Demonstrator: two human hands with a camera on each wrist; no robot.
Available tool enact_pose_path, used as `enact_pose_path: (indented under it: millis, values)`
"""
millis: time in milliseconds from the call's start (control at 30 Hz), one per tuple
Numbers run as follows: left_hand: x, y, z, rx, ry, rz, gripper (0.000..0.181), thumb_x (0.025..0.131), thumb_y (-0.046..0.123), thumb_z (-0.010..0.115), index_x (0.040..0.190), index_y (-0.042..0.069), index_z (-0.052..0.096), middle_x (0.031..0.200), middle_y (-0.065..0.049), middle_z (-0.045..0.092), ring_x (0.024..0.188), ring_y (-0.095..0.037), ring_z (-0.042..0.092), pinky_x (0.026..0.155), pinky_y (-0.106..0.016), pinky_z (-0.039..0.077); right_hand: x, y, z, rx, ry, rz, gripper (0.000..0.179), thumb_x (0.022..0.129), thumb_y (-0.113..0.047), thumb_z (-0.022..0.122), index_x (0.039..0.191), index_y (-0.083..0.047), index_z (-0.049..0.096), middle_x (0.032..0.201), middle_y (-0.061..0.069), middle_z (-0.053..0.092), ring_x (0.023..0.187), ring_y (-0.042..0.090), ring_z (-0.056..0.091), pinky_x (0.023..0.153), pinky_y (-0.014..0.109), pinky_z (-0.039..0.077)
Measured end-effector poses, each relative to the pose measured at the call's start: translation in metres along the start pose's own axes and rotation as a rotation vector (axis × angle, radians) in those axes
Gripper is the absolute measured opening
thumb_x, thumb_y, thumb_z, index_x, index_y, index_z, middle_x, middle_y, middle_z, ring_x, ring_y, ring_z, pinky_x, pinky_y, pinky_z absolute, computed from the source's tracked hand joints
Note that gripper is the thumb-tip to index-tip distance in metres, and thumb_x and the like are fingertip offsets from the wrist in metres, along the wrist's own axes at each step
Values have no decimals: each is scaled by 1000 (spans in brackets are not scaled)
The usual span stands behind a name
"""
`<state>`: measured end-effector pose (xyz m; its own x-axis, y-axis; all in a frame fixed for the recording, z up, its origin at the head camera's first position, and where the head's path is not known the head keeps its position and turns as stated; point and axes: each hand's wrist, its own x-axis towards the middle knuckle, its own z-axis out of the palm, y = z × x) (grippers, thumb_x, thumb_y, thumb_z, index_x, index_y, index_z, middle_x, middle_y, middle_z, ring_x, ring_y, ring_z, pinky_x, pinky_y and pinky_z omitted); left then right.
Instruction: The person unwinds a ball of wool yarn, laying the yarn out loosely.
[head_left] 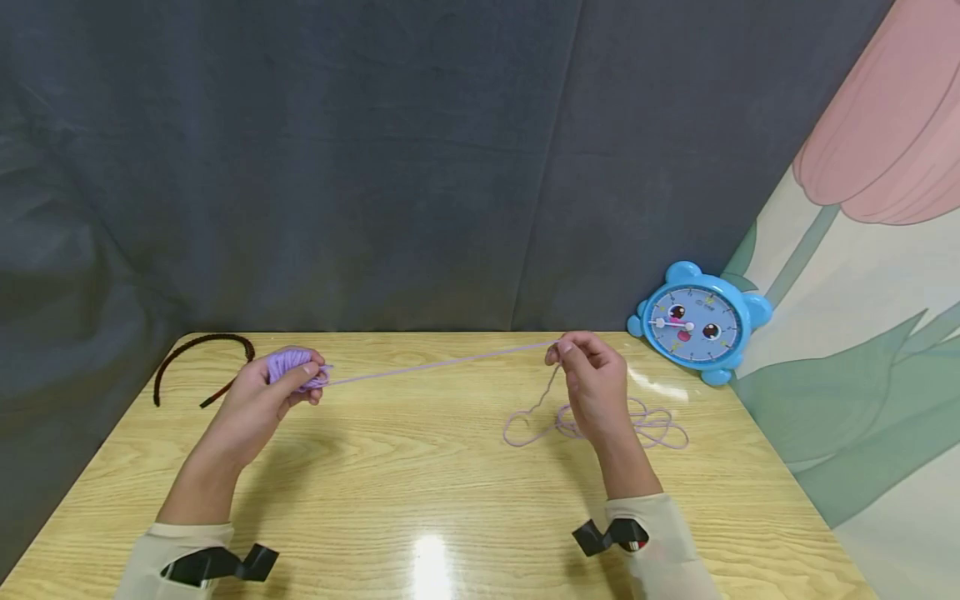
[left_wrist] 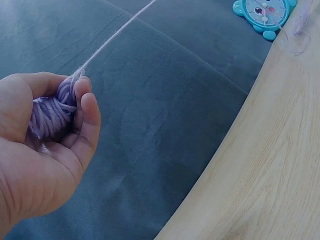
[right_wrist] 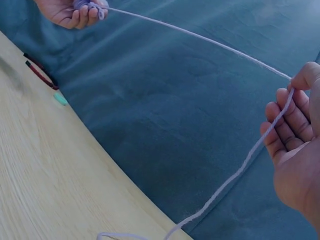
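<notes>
A small bundle of purple yarn [head_left: 285, 364] is gripped in my left hand [head_left: 258, 400], thumb across its front. The left wrist view shows the wound bundle [left_wrist: 52, 117] nestled between thumb and curled fingers. From it a single strand [head_left: 442, 362] runs taut, rising slightly, to my right hand [head_left: 596, 383]. Thumb and forefinger of that hand pinch the strand, as the right wrist view shows; the other fingers curl loosely. Below the pinch, the slack yarn [right_wrist: 240, 170] hangs down to the table. Loose loops of yarn [head_left: 660, 429] lie there, partly hidden behind my right wrist.
A blue animal-shaped clock [head_left: 693, 323] leans at the table's back right corner. At the back left lies a bent dark brown fuzzy stem [head_left: 202, 340]. A small green piece [right_wrist: 60, 99] sits near the table's back edge. A dark curtain [head_left: 360, 167] hangs behind the wooden table [head_left: 360, 500].
</notes>
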<state>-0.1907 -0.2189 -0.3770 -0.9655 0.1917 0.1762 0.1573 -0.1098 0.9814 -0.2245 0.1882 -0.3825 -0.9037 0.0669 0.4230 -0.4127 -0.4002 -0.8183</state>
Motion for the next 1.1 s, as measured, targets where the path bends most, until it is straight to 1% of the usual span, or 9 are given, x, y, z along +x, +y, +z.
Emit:
enact_pose_path:
  millis: [600,767,900,1100]
  values:
    - [-1,2,-4,16,26,-22,12,105,16,60,110,6,65,98,3,72,80,-7,66,75,-21,58,4,-5,-10,51,33,-39,25,101,7,54,85,-6,69,75,3,66,77,15,66,83,24,54]
    - [-1,3,-5,35,3,-25,13,106,15,60,113,5,65,99,3,72,82,-7,66,76,-21,58,5,-8,-12,58,44,-36,24,101,6,54,85,-6,69,75,3,64,76,15,66,82,24,54]
    - [-1,3,-5,47,-17,-21,14,106,13,59,115,4,65,100,4,73,83,-7,67,73,-22,57,6,-10,-13,71,58,-36,24,101,6,55,84,-5,69,74,3,63,76,16,66,82,24,54]
    - [0,2,-5,80,-4,-39,21,105,15,60,120,0,64,100,4,73,83,-8,65,71,-22,56,7,-11,-18,84,83,-55,23,101,6,55,85,-4,68,75,5,63,75,17,65,81,24,55]
